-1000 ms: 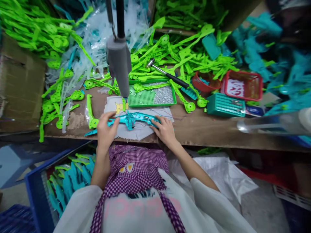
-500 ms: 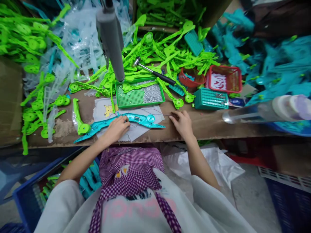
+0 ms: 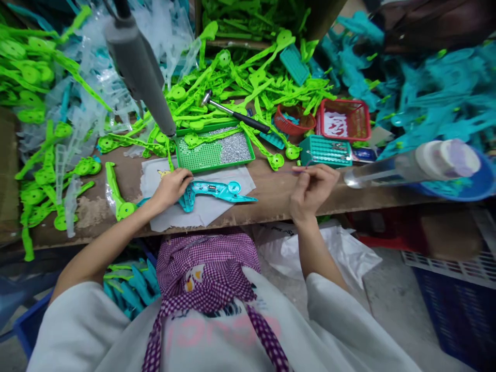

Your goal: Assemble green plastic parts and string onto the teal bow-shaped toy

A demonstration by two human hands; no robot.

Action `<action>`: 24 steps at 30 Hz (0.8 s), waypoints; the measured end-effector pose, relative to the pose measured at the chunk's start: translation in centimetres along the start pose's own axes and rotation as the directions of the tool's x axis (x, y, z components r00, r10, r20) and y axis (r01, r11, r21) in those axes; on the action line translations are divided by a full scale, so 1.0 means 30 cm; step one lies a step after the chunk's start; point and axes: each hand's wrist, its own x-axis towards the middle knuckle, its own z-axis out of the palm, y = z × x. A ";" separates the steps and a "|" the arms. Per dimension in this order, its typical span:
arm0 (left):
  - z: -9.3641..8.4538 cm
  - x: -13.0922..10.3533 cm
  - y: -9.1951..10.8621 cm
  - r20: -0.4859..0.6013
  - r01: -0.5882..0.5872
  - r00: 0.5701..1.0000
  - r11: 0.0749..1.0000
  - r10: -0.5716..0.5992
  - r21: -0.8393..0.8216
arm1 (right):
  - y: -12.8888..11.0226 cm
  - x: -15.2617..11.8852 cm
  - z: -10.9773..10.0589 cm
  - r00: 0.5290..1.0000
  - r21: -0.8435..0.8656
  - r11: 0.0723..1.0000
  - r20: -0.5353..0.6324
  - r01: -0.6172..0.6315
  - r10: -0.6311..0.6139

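Observation:
A turquoise plastic part lies on a pale cloth at the table's front edge. My left hand is closed at the left portion of this part; what its fingertips grip is too small to make out. To the right of the part, my right hand is raised with fingers pinched together. Something thin and dark shows near its fingertips, too blurred to name. Behind the cloth stands a green tray of small silvery pieces, with a lime green part across it.
A grey power screwdriver hangs above the left side. Behind the tray lies a hammer among lime green parts. Red baskets, a teal basket and a clear bottle stand at the right.
My left hand has moved left and up along the turquoise part. My right hand has moved right and its fingers have closed together. The screwdriver appears farther left and more tilted.

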 end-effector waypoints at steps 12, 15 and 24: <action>-0.009 -0.125 -0.113 0.020 -0.105 0.994 0.994 0.104 0.034 | -0.008 0.043 0.227 0.888 0.292 0.845 0.041 -0.448 0.457; 0.005 -0.142 -0.099 -0.095 -0.001 0.995 1.000 0.000 -0.014 | -0.141 0.074 0.328 0.912 0.384 0.832 0.086 -0.401 0.400; 0.034 -0.178 -0.006 -0.313 0.161 0.928 0.976 -0.201 -0.149 | -0.203 0.068 0.379 0.860 0.418 0.763 0.367 -0.493 0.355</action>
